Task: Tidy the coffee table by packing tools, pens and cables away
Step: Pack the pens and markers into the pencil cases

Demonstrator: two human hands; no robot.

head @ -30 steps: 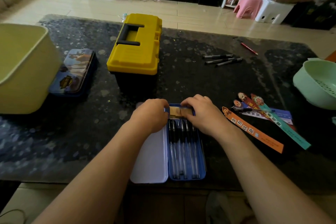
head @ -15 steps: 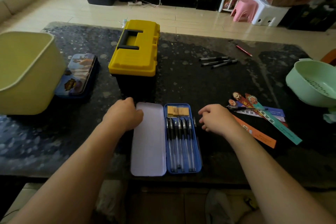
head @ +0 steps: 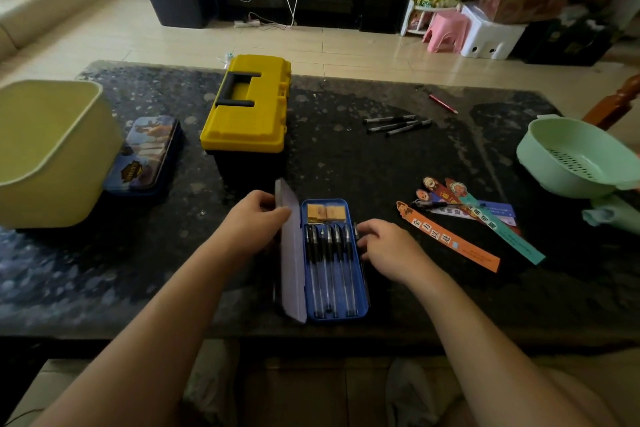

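- The left hand (head: 254,218) grips the far end of the pencil case's lid (head: 292,253), thumb on the inner face and fingers behind it. The lid stands tilted, roughly halfway to closing over the tray.
- The right hand (head: 391,246) lies at the right rim of the pencil case (head: 362,291), curled fingertips touching the side. I cannot tell whether they pinch the rim or only brace it.
- The case sits at the near edge of the table (head: 346,156), just in front of the yellow toolbox (head: 247,107). A row of pens (head: 329,253) lies lengthwise in the tray, with tan blocks (head: 327,212) at the far end.
- The step looks like shutting the case. To do it well, keep the tray pinned so it does not slide off the near edge, and swing the lid over evenly.
- Move the right fingertips off the rim before the lid lands, and check that no pen rides up over the edge. Then press along the free side until it seats.
- Four loose pens (head: 398,124) and a red pen (head: 443,103) remain well apart on the far side, so packing seems unfinished.
- Half a second ago the lid lay flat on the table, fully open, with the left hand at its far left corner.
- The right hand then hovered just right of the case, clear of it; now it touches the rim.
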